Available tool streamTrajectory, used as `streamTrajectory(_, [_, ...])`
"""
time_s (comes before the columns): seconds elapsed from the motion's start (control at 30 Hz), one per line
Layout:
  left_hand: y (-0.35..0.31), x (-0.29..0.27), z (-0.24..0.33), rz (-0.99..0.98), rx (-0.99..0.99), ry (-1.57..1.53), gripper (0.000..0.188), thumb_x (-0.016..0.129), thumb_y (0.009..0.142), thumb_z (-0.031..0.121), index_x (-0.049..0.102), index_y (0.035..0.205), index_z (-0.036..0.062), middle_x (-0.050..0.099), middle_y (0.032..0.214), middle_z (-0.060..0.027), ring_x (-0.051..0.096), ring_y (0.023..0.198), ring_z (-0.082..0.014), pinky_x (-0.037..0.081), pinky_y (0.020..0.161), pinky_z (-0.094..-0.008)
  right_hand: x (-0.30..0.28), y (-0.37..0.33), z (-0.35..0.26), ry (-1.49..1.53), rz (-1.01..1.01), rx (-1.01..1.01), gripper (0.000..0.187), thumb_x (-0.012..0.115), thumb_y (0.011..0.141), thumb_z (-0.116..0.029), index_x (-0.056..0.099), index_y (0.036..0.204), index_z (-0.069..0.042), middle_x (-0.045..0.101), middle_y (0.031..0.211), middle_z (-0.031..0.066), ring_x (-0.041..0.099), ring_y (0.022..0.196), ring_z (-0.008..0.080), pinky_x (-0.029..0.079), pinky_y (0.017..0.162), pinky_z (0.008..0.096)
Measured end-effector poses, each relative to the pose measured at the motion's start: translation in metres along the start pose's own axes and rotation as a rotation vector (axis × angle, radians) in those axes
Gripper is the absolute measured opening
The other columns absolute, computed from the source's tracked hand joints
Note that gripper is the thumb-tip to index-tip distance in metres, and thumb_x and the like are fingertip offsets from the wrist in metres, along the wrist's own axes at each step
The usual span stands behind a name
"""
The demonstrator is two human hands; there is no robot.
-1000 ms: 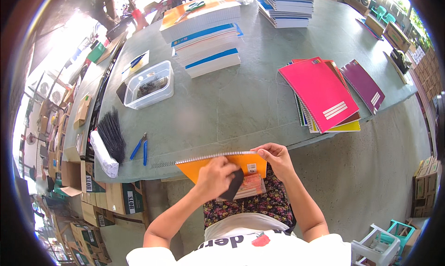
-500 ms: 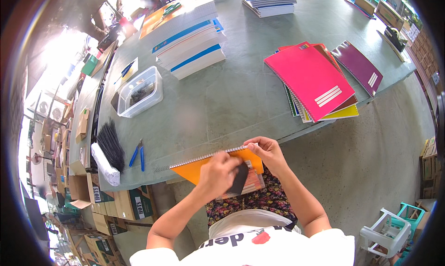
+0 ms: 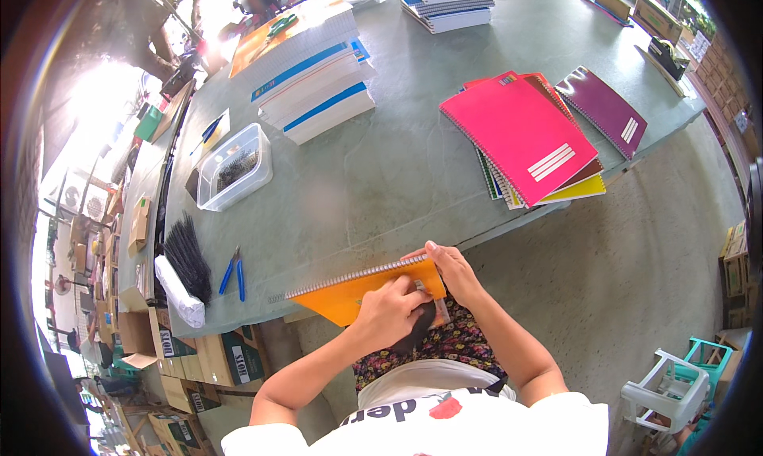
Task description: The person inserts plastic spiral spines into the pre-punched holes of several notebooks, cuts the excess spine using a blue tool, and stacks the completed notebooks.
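Note:
An orange spiral notebook (image 3: 338,295) lies tilted at the table's near edge, over my lap, its wire coil (image 3: 350,276) along the top side. My right hand (image 3: 453,269) grips the notebook's right end at the coil. My left hand (image 3: 392,311) lies on the cover near the right end, fingers closed on a small dark object (image 3: 420,327) that I cannot make out. A thin patterned booklet under the notebook is mostly hidden by my hands.
On the grey-green table (image 3: 381,170): a stack of spiral notebooks with a pink one on top (image 3: 520,134), a purple notebook (image 3: 604,110), piles of white-and-blue pads (image 3: 314,79), a clear plastic tub (image 3: 234,166), blue-handled pliers (image 3: 234,269), a black bristle bundle (image 3: 187,257). Cardboard boxes (image 3: 214,353) stand at left, plastic chairs (image 3: 668,388) at right.
The notebook has shifted slightly left and tilted more. My left hand slid right and down with the dark object, closer to my right hand, which stayed on the coil end.

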State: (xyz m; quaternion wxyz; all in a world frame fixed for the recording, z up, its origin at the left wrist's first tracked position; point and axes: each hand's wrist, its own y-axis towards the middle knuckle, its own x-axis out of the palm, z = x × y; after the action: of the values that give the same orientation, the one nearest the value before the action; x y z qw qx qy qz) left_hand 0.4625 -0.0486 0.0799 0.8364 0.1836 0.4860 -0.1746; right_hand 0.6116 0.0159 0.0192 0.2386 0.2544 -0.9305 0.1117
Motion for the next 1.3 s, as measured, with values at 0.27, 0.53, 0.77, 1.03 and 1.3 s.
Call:
streamTrajectory(0.27, [0.016,-0.066,-0.144,0.549,-0.465,0.119,0.027,0.071,0.073,0.013,0.067,0.099,0.0111,0.061,0.094,-0.0124,0.059,0.08,-0.0221,0.047,0.075,-0.0342,0.016,0.001,-0.003,-0.479,0.048,0.115,0.02,0.062,0.087,-0.013,0.063,0.101,0.001,0.065,0.094,0.0048,0.057,0.088,0.0074,0.046,0.077,0.0209])
streamTrajectory(0.53, [0.014,-0.043,-0.04,0.016,-0.179,0.073,0.009,0.061,0.078,0.009,0.065,0.086,0.0055,0.064,0.079,-0.012,0.059,0.086,-0.0313,0.045,0.078,-0.0384,0.013,-0.007,-0.009,0.006,0.013,-0.098,0.02,0.064,0.083,-0.008,0.063,0.102,-0.002,0.066,0.089,0.004,0.054,0.078,0.005,0.045,0.067,0.0224])
streamTrajectory(0.77, [0.029,-0.028,-0.036,-0.014,-0.219,0.062,0.02,0.063,0.079,0.016,0.063,0.093,0.0016,0.062,0.079,-0.0143,0.057,0.083,-0.0318,0.046,0.074,-0.0391,-0.009,-0.006,0.025,-0.437,0.129,-0.077,0.016,0.065,0.083,-0.009,0.064,0.097,-0.002,0.062,0.071,-0.0001,0.047,0.064,0.0048,0.043,0.057,0.024])
streamTrajectory(1.03, [0.045,0.004,-0.021,0.176,0.071,-0.134,0.014,0.062,0.077,0.01,0.064,0.087,0.0009,0.062,0.08,-0.0146,0.057,0.078,-0.031,0.048,0.072,-0.038,-0.008,-0.016,0.016,-0.676,0.176,-0.169,0.013,0.056,0.083,-0.008,0.059,0.092,0.0,0.054,0.064,0.0191,0.045,0.056,0.0131,0.044,0.056,0.0326])
streamTrajectory(1.3, [0.033,0.003,-0.02,0.232,0.082,-0.057,0.017,0.065,0.069,0.001,0.061,0.086,0.0036,0.056,0.081,-0.0106,0.051,0.079,-0.0288,0.045,0.068,-0.0366,0.023,-0.023,-0.002,-0.891,0.248,-0.256,0.007,0.055,0.081,-0.003,0.058,0.087,-0.001,0.053,0.063,0.0204,0.048,0.053,0.0244,0.042,0.052,0.0333])
